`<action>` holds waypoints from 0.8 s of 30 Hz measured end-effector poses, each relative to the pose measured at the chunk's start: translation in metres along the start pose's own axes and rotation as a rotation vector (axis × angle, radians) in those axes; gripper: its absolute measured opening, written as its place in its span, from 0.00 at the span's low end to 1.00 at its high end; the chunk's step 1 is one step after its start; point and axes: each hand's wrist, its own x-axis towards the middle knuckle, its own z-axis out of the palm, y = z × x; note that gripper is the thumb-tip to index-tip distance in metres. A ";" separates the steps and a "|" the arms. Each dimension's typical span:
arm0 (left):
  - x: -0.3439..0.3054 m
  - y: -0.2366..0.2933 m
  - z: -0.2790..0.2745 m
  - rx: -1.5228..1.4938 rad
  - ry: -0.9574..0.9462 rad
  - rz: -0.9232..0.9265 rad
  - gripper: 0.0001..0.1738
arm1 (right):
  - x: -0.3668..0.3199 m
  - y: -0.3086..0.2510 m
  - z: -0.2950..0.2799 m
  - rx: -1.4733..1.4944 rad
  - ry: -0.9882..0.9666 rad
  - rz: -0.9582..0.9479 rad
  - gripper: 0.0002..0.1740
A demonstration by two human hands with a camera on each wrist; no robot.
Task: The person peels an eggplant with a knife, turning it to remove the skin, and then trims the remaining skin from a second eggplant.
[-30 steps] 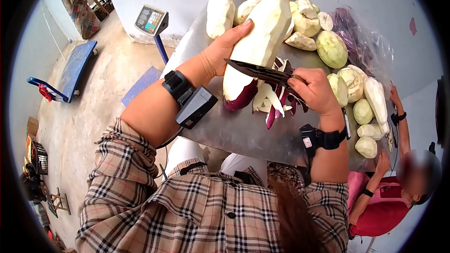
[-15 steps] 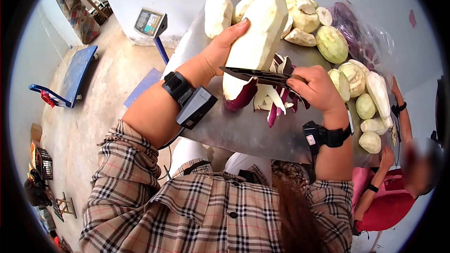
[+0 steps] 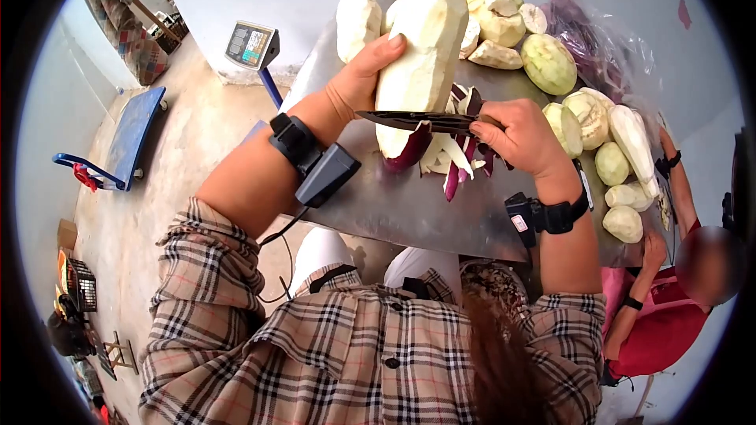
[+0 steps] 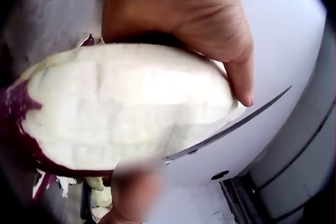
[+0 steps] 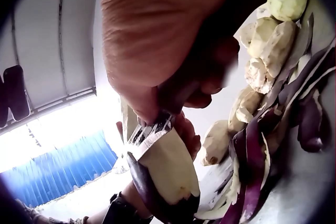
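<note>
Eggplant, one, large, elongated; pale, faceted flesh, with purple skin remaining at the lower end. Location: above the metal table, beside peelings. Long axis: lengthwise away from the wearer, skinned end nearest the body, far end leaning slightly right. Left hand: grips its side, thumb along the flesh. Right hand: fingers curled round the knife. Change: blade closer to the purple end, its slant nearly levelled.
</note>
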 end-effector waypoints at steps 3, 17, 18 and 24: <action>-0.009 0.033 0.023 0.151 0.015 -0.036 0.42 | 0.001 -0.005 0.003 -0.031 0.038 -0.037 0.19; 0.006 0.075 0.067 0.562 0.063 0.215 0.29 | 0.001 -0.033 -0.003 -0.173 0.073 -0.098 0.19; 0.004 0.077 0.067 0.583 0.072 0.196 0.29 | -0.001 -0.033 -0.002 -0.169 0.082 -0.089 0.19; -0.003 0.081 0.071 0.583 0.105 0.167 0.30 | -0.015 -0.026 -0.003 -0.156 0.099 -0.031 0.19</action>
